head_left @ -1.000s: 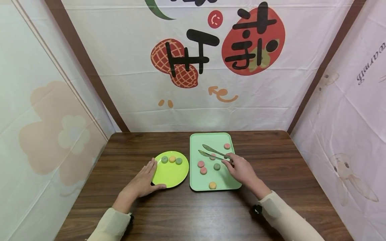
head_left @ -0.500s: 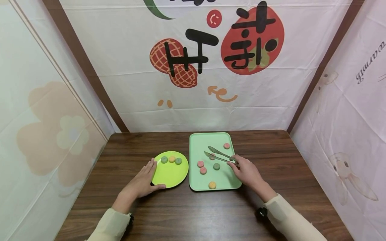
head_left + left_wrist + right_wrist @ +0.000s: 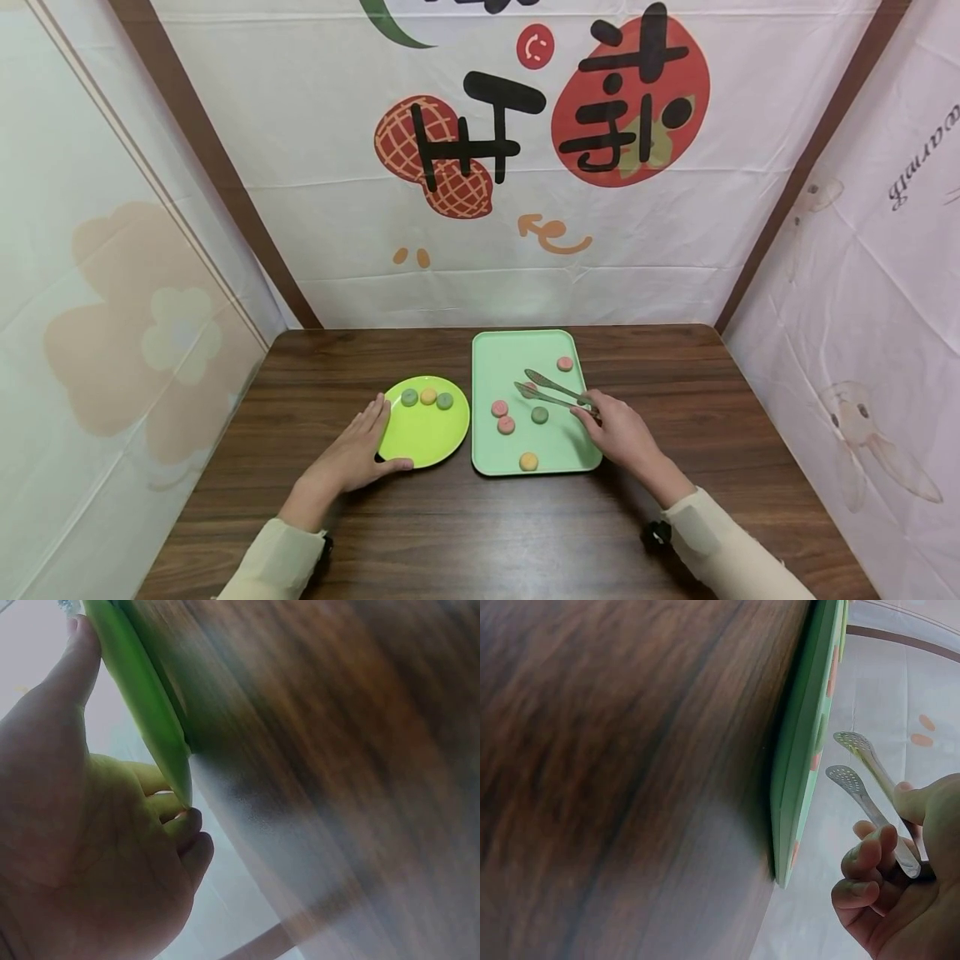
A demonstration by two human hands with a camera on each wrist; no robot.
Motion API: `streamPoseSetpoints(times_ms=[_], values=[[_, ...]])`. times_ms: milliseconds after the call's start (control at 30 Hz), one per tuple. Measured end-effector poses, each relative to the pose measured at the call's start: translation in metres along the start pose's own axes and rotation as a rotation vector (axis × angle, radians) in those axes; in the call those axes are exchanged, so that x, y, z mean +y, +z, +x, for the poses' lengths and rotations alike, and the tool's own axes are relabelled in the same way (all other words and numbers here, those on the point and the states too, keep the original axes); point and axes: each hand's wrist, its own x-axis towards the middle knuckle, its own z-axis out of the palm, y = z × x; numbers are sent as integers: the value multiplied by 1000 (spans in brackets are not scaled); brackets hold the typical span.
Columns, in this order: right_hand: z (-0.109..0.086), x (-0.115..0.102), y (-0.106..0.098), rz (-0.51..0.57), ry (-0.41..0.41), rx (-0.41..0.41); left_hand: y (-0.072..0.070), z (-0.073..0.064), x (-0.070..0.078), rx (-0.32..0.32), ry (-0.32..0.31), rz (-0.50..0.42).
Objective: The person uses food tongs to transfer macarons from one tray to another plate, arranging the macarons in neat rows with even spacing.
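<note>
My left hand lies at the left rim of a lime-green plate, fingers extended along it and thumb at the near rim. Three macarons, green, yellow and green, sit in a row toward the plate's far side. My right hand grips metal tongs over a mint-green tray. The tongs' perforated tips are spread apart with nothing pinched; one overlaps a pink macaron in the head view. In the right wrist view the tongs show above the tray's level.
On the tray lie two pink macarons at left, one pink macaron at the far right, a green macaron in the middle and a yellow macaron near the front edge. A brown wooden table meets printed cloth walls behind and beside.
My right hand has drawn the tongs to the right and slightly toward me over the tray. The left hand, plate and macarons have stayed in place.
</note>
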Motion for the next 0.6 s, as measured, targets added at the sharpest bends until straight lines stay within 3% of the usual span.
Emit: streamPoseSetpoints(times_ms=[600], values=[[-2, 5, 1, -5, 48, -46, 0, 0, 0, -3, -6, 0]])
